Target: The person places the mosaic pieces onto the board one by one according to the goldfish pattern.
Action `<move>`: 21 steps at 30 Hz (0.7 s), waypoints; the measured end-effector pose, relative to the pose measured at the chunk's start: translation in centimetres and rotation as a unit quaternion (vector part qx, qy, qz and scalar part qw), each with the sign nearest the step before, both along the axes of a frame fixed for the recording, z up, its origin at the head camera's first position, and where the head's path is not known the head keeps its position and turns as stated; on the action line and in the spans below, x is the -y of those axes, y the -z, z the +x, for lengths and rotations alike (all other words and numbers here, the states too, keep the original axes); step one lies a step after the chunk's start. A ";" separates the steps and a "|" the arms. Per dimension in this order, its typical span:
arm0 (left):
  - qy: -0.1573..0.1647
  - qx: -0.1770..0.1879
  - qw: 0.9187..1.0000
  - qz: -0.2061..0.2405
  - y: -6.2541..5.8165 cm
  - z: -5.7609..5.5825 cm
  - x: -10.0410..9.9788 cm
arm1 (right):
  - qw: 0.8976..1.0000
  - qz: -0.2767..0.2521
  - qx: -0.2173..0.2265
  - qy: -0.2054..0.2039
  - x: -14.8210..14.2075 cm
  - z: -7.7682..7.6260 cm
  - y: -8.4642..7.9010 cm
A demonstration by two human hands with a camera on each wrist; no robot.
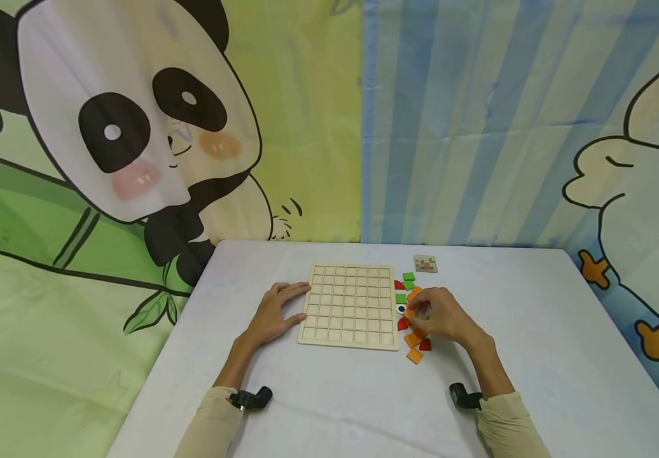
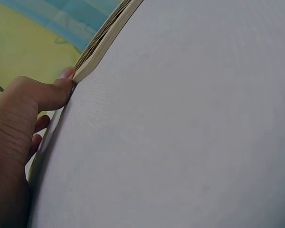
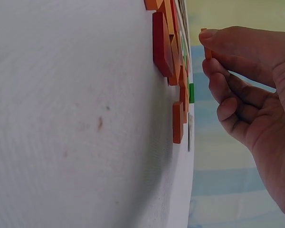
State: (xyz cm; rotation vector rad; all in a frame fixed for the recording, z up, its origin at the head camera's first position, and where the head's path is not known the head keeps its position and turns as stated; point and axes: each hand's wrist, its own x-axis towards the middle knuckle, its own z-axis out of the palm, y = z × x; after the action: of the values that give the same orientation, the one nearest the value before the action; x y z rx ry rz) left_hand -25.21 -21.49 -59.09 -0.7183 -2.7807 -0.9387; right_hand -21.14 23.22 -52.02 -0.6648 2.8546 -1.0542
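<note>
Tiles [image 1: 412, 340] lie just outside the gridded tray [image 1: 349, 307].

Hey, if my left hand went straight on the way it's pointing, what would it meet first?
The board, straight away: your left hand is at its left edge, with the thumb apparently touching it. The pieces lie beyond, along its right edge.
</note>
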 end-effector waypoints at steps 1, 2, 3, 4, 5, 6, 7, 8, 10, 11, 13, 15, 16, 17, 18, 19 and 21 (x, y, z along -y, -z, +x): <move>0.000 0.001 1.000 0.001 0.0 0.0 0.0 | 1.000 -0.001 0.002 0.000 0.0 0.0 0.0; -0.001 0.003 1.000 0.001 0.0 0.0 0.0 | 1.000 -0.002 0.003 0.000 0.1 0.0 0.0; -0.001 0.002 1.000 0.001 0.0 0.0 0.0 | 1.000 -0.005 0.006 0.000 0.1 -0.1 -0.1; -0.001 0.002 1.000 0.001 0.0 0.0 0.0 | 1.000 -0.007 0.006 -0.001 0.1 -0.1 -0.1; -0.001 0.001 1.000 0.001 0.0 0.0 0.0 | 1.000 -0.009 0.007 0.000 0.2 -0.1 -0.1; 0.001 -0.003 1.000 0.001 0.0 0.0 0.0 | 1.000 -0.009 0.007 0.000 0.2 -0.2 -0.1; 0.001 -0.003 1.000 0.001 0.0 0.0 0.0 | 1.000 -0.011 0.006 0.000 0.3 -0.2 -0.1; 0.002 -0.003 1.000 0.002 -0.1 0.1 0.0 | 1.000 -0.011 0.005 0.000 0.3 -0.3 -0.1; 0.004 -0.003 1.000 0.005 -0.1 0.1 -0.1 | 1.000 -0.011 0.004 0.001 0.5 -0.3 -0.1; 0.005 -0.003 1.000 0.006 -0.1 0.1 -0.1 | 1.000 -0.010 0.004 0.000 0.5 -0.3 -0.1; 0.004 0.002 1.000 0.008 -0.2 0.1 -0.1 | 1.000 -0.011 0.005 -0.002 0.7 -0.3 -0.2; 0.003 0.001 1.000 0.007 -0.2 0.2 -0.1 | 1.000 -0.011 0.004 -0.005 0.8 -0.3 -0.2; 0.002 0.001 1.000 0.007 -0.2 0.2 -0.1 | 1.000 -0.011 0.002 -0.007 0.9 -0.3 -0.2; 0.002 0.001 1.000 0.006 -0.2 0.2 -0.1 | 1.000 -0.010 -0.002 -0.011 1.0 -0.4 -0.2; 0.001 0.000 1.000 0.005 -0.2 0.1 -0.1 | 1.000 -0.011 -0.004 -0.013 1.0 -0.4 -0.2; 0.001 0.000 1.000 0.005 -0.2 0.1 -0.1 | 1.000 -0.010 -0.007 -0.014 1.1 -0.4 -0.2; 0.000 0.000 1.000 0.004 -0.1 0.1 -0.1 | 1.000 -0.008 -0.011 -0.017 1.3 -0.5 -0.1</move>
State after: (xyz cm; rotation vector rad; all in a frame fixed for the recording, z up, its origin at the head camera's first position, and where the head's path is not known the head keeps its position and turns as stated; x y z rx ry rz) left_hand -25.11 -21.38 -58.94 -0.7169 -2.7762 -0.9493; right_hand -21.68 21.93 -51.88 -0.7272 2.8464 -1.0735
